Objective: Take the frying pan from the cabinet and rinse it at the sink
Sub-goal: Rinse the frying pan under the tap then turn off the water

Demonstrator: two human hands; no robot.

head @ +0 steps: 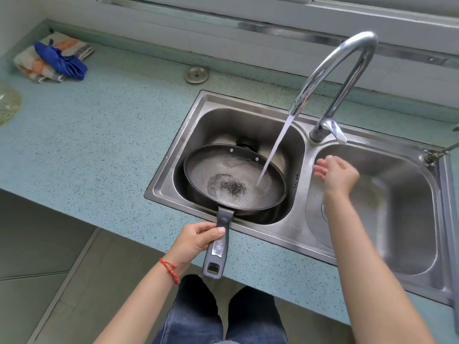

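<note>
A black frying pan sits in the left basin of the steel double sink, tilted slightly, with water pooled inside it. A stream from the curved chrome faucet lands on the pan's right side. My left hand grips the pan's grey handle, which sticks out over the counter's front edge. My right hand hovers over the divider between the basins, just right of the pan, fingers relaxed and holding nothing. The faucet lever is behind it.
A folded cloth with a blue rag lies at the back left of the speckled blue counter. A round metal sink stopper rests behind the left basin. The right basin holds nothing. Tiled floor lies below on the left.
</note>
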